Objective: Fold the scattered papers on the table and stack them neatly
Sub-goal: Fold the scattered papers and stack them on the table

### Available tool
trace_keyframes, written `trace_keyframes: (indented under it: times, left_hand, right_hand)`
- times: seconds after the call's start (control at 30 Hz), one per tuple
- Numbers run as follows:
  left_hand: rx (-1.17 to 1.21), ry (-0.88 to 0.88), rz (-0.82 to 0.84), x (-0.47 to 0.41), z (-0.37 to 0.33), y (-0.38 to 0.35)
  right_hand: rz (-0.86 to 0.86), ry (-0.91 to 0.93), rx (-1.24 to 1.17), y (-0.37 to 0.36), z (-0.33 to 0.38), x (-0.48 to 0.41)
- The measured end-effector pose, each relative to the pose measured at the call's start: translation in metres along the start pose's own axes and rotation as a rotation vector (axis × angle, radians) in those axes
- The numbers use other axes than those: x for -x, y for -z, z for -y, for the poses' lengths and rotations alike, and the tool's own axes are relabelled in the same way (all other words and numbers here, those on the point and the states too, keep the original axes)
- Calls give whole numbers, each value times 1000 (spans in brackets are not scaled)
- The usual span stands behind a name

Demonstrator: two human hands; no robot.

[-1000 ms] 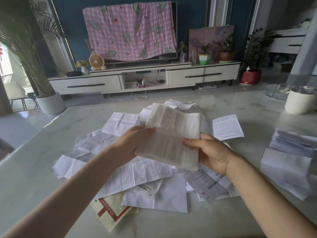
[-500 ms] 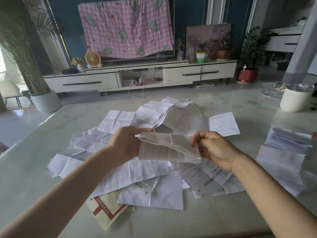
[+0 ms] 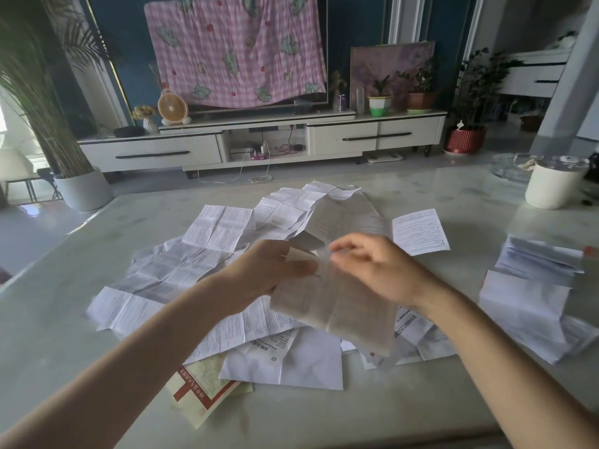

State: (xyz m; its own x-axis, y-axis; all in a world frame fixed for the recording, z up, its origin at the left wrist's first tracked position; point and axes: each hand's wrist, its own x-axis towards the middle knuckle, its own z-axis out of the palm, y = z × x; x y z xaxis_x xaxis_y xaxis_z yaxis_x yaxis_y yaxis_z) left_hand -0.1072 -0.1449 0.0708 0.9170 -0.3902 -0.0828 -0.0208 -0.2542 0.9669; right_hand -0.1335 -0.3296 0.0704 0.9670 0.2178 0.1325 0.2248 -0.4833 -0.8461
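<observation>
The left hand (image 3: 265, 275) pinches the sheet (image 3: 337, 312) at its top left corner, thumb on top. The right hand (image 3: 379, 270) is at the top edge too, with its fingers curled. It is blurry, so I cannot tell if it grips the sheet or only touches it.

The sheet hangs in the air just above the pile (image 3: 181, 273) in the middle of the table (image 3: 64, 335). It looks thin, light and floppy, with creases in it. It will bend easily and could tear if pulled hard. Best to hold two corners and fold along a crease — then press it flat. The stack (image 3: 534, 260) sits at the right, well apart from the pile.
</observation>
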Motion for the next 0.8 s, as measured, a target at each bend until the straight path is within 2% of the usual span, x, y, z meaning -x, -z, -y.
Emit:
trace_keyframes:
  times: [0.07,0.17,0.33,0.47,0.63,0.8]
  left_hand:
    - [-107,-45,-3,-1,-3,-9]
    - [-140,-77,-60,-2,-3,-13]
    - [-148,-85,-240,-2,7,-16]
    - [-186,-75,-240,4,9,-5]
    - [-95,-78,-257,3,6,20]
    - [-285,-90,-153,-1,0,11]
  right_hand:
    - [-12,12,124,-10,-2,-1]
    - [-90,25,81,-11,-3,-2]
    - [-90,42,45,-17,-2,1]
    - [9,11,14,-9,-7,10]
    - [143,-105,-153,8,-15,22]
    - [222,-85,-182,10,-10,23]
